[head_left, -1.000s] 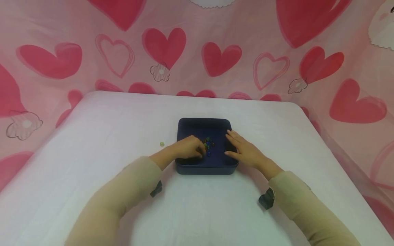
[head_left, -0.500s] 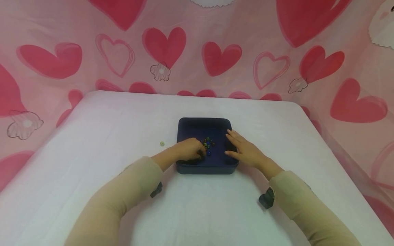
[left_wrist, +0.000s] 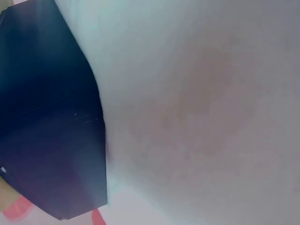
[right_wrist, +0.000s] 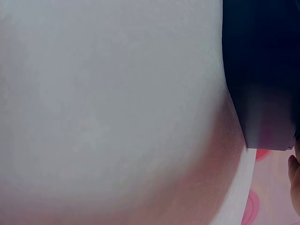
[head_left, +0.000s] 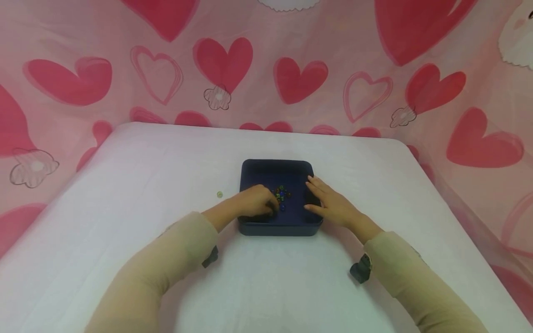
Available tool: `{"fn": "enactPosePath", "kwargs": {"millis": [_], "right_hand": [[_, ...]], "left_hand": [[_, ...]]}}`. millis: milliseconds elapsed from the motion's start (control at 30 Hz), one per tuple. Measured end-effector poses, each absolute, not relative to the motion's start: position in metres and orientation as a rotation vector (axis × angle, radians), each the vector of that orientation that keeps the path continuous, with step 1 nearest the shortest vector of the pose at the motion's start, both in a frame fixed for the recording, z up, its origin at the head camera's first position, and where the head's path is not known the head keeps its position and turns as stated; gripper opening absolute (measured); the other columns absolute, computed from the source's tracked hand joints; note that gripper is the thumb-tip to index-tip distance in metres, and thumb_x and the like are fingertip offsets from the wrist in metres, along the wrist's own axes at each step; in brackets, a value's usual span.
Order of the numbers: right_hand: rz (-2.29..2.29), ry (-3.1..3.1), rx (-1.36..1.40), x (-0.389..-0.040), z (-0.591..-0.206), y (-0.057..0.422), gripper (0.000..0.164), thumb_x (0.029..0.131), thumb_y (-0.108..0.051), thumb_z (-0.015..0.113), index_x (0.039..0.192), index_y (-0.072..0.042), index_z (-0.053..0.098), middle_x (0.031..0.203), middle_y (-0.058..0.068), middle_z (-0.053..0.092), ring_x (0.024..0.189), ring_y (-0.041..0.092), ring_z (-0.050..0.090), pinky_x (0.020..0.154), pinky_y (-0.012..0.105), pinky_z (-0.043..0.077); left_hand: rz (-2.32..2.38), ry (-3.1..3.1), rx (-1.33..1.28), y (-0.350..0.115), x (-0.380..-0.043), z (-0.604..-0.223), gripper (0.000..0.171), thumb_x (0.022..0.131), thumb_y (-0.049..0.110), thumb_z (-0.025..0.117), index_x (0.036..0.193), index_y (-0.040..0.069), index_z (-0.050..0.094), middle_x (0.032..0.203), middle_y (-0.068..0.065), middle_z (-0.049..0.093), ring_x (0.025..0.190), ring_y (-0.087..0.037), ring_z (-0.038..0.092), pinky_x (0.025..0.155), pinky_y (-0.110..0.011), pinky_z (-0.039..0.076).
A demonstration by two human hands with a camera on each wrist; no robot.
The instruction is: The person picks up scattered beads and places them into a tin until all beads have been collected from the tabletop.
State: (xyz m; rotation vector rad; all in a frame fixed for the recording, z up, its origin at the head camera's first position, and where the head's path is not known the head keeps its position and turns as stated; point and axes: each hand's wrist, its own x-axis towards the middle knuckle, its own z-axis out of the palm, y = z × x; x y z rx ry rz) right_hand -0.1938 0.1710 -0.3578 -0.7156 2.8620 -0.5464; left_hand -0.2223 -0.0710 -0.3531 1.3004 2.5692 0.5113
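In the head view, a dark blue open box (head_left: 297, 217) stands on the table. Several small glass marbles (head_left: 283, 194), green, blue and amber, lie in a cluster on its floor. My left hand (head_left: 258, 201) reaches over the left side into the box, back of the hand up, fingers bent down at the marbles. Its fingertips are largely hidden, and I cannot tell whether they pinch a marble. My right hand (head_left: 333, 203) rests with spread fingers at the box's right rim, holding nothing. A sliver of this hand (right_wrist: 294, 178) shows in the right wrist view.
One pale green marble (head_left: 220, 194) lies on the white tabletop (head_left: 166, 175), left of the box. Beyond the table hangs a pink cloth (head_left: 258, 69) with red hearts. Dark devices sit at both wrists, under the beige sleeves (head_left: 175, 259).
My left hand shifts very slightly inside the box, its fingers staying at the marbles. The right hand, the box and the loose marble hold their places.
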Motion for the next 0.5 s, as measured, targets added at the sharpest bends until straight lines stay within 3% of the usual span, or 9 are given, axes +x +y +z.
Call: {"fn": "enactPosePath", "kwargs": {"millis": [500], "right_hand": [[-0.538,2.863,-0.713,-0.194,-0.358,0.171,0.070,0.085,-0.041,0.049,0.137,-0.004,0.021,0.144,0.006,0.009,0.130,0.021,0.004,0.101,0.043,0.012]], "left_hand": [[0.947,2.651,1.083,-0.114,-0.235,-0.332,0.023,0.078,0.012,0.063,0.100,0.006,0.065,0.096,-0.005,0.064,0.085,-0.013,0.058,0.072,-0.025,0.047]]}}
